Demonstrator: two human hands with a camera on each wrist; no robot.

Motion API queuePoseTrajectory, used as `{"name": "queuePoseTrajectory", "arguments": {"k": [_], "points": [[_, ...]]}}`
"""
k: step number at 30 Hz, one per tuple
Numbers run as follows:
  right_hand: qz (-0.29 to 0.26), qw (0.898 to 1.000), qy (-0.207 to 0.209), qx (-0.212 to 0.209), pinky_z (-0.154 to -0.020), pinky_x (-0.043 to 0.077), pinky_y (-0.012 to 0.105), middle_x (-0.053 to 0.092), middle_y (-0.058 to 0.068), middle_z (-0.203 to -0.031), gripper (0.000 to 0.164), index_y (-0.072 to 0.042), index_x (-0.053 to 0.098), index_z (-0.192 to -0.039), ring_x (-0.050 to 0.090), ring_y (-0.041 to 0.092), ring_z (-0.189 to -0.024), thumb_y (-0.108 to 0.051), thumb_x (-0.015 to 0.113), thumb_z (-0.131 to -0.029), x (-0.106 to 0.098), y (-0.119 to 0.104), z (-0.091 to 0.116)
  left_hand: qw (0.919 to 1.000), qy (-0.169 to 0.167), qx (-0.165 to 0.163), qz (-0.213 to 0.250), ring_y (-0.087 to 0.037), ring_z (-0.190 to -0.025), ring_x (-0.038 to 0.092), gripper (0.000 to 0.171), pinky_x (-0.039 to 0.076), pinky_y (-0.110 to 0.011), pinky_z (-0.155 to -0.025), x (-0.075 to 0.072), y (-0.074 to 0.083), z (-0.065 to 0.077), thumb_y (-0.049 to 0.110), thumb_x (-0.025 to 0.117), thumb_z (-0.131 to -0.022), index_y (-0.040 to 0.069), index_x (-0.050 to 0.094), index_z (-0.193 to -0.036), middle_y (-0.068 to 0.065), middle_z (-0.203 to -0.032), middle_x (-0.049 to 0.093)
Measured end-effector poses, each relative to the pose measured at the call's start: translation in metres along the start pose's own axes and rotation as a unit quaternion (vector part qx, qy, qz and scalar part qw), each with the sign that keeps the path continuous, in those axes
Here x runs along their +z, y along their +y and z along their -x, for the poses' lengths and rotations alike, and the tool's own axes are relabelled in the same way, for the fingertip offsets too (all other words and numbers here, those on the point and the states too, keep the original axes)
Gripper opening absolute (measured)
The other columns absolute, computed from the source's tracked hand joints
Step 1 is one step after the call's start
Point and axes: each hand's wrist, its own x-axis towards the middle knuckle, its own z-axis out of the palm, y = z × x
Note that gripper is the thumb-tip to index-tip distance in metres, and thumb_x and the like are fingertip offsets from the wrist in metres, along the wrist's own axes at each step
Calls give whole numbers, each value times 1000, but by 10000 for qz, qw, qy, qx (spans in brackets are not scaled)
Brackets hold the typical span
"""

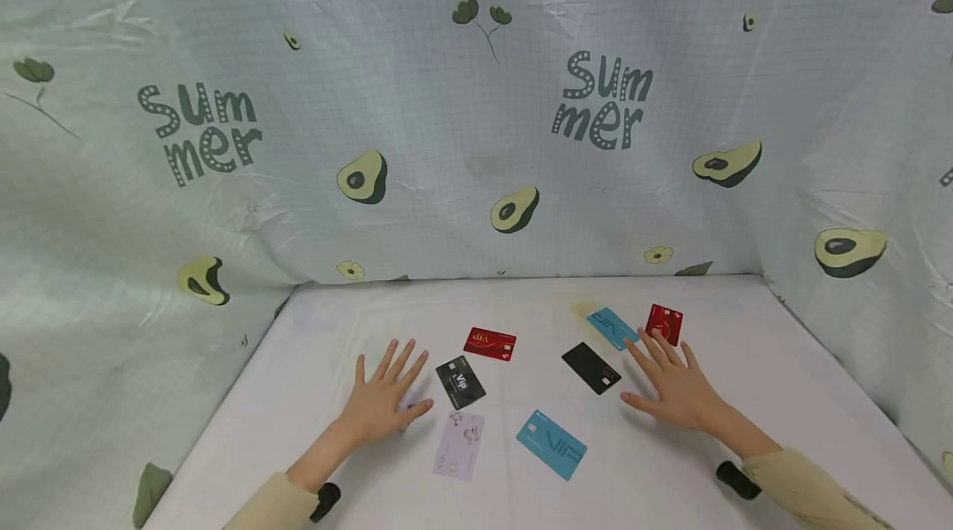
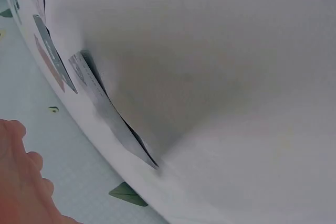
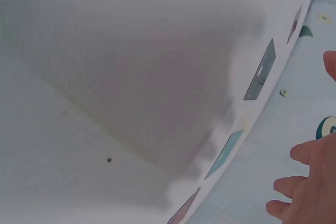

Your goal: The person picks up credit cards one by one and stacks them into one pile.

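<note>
My left hand hovers palm down, fingers spread, holding nothing. Beneath it lies a pale card, mostly hidden in the head view. Right of this hand are a black Vip card, a red VIP card and a pale purple card. My right hand is also spread and holds nothing. Its fingertips overlap a red card and the edge of a light blue card in the head view. A plain black card lies left of it. Between the hands, nearer me, is another blue VIP card.
The cards lie on a white-covered table. A pale curtain printed with avocados and lettering stands behind it and along both sides. Dark wrist cameras sit at the left wrist and the right wrist.
</note>
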Motion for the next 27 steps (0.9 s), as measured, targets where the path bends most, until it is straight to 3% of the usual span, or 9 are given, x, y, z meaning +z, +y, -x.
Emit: {"name": "queuePoseTrajectory", "arguments": {"k": [9,18,27], "points": [[-51,10000,8,-78,-99,13,64,23,14,-146,81,-17,28,-140,10,29,-137,-60,52,-77,-1,-7,9,9992,260,303,86,-30,-137,15,71,7,-67,-99,-10,18,10,55,50,-81,22,28,-140,-3,-149,20],[-181,9998,-92,-13,-99,12,63,26,14,-145,80,-12,34,-137,19,35,-133,-59,55,-76,-8,-17,14,9985,261,455,177,-27,-138,12,72,6,-66,-99,-15,33,15,55,50,-81,23,26,-141,0,-150,17],[-197,9997,-70,-81,-103,8,60,27,12,-145,79,-13,34,-138,19,32,-133,-58,56,-76,-11,-27,19,9980,143,586,194,-27,-139,9,72,6,-66,-100,-18,45,19,55,49,-82,25,22,-142,2,-150,12]]}}
